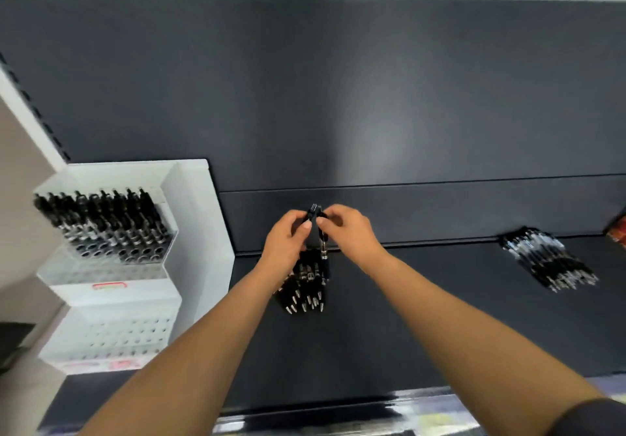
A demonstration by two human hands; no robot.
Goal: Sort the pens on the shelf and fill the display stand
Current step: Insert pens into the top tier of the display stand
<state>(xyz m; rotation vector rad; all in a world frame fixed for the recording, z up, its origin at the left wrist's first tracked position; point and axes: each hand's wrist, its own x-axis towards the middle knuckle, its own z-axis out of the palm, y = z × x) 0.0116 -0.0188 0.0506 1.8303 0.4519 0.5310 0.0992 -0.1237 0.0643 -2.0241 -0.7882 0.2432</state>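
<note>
Both hands meet over the dark grey metal shelf point(423, 317), close to its back panel. The left hand point(288, 239) and the right hand point(352, 229) each have their fingers pinched on the upper end of a slim black pen with silver bands point(323, 246), which hangs nearly upright between them, tip down. The picture is soft here, so there may be two pens held together at the top; I cannot tell for sure.

Directly below the hands a loose cluster of black pens with silver tips point(305, 286) lies on the shelf, partly hidden by the left wrist. A second heap of black-and-silver pens point(550, 261) lies well apart, to the right. The white tiered plastic display stand point(111, 296) sits at the left end of the shelf: its top tier carries a full-looking row of black pens point(101, 219), while the perforated tiers below appear empty.

The step in hand looks like picking and checking a pen out of the centre cluster. The next move would call for releasing one hand, carrying the pen left, and lowering it tip-first into a free hole of a lower tier.
</note>
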